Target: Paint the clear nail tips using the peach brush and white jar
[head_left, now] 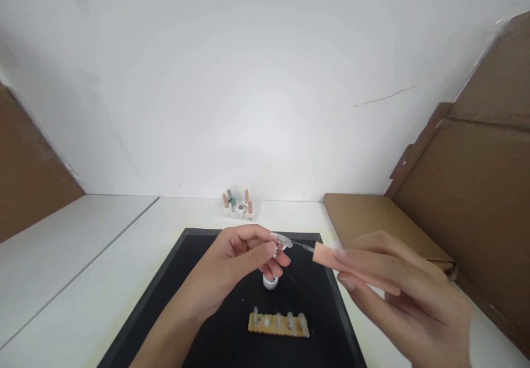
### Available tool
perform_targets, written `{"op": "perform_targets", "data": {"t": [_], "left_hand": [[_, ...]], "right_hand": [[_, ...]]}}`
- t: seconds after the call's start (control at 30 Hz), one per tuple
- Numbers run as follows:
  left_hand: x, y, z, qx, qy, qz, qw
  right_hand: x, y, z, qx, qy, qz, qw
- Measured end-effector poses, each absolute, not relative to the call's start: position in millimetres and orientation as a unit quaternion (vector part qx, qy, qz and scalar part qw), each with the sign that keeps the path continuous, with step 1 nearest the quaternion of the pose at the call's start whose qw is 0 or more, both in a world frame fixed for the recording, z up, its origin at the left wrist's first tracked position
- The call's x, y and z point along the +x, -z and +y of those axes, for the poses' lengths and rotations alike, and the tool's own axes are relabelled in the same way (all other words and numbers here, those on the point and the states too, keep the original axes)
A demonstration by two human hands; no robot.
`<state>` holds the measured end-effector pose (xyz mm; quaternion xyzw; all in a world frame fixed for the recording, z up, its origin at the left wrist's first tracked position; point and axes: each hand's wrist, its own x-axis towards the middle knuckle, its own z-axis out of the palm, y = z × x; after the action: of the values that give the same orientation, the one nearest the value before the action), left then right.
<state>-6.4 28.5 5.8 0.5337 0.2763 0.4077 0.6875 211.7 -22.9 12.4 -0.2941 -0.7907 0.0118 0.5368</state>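
Clear, the false nail tip (282,240) sits pinched in your left hand (244,263) above the black mat (199,301). Your right hand (393,290) grips a peach-handled polish brush (331,257), bristles touching the tip.

White wall (265,80) behind a white table (83,257); cardboard panels (476,191) beside.

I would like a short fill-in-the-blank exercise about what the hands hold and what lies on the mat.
1. The left hand pinches a clear false nail above the ____ mat.
2. The right hand holds a brush with a ____ handle.
3. The small bottles stand ____ the mat, by the wall.
4. The wooden strip lies nearest the ____ edge of the mat.

Missing words: black; pink; behind; front
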Motion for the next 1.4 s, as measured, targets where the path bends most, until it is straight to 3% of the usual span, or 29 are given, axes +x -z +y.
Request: {"op": "perform_targets", "data": {"t": [0.63,1.0,1.4], "left_hand": [[-4.8,-9.2,26.6,0.527,-0.409,0.264,0.697],[-10.3,-2.3,26.3,0.533,-0.41,0.269,0.689],[-3.6,-5.3,24.7,0.533,-0.402,0.269,0.694]], "right_hand": [[211.9,-16.2,-20.7,-0.295,0.02,-0.815,0.498],[216.4,-10.9,-27.6,-0.308,-0.042,-0.771,0.555],[204.1,-14.7,-21.5,-0.277,-0.085,-0.784,0.549]]}}
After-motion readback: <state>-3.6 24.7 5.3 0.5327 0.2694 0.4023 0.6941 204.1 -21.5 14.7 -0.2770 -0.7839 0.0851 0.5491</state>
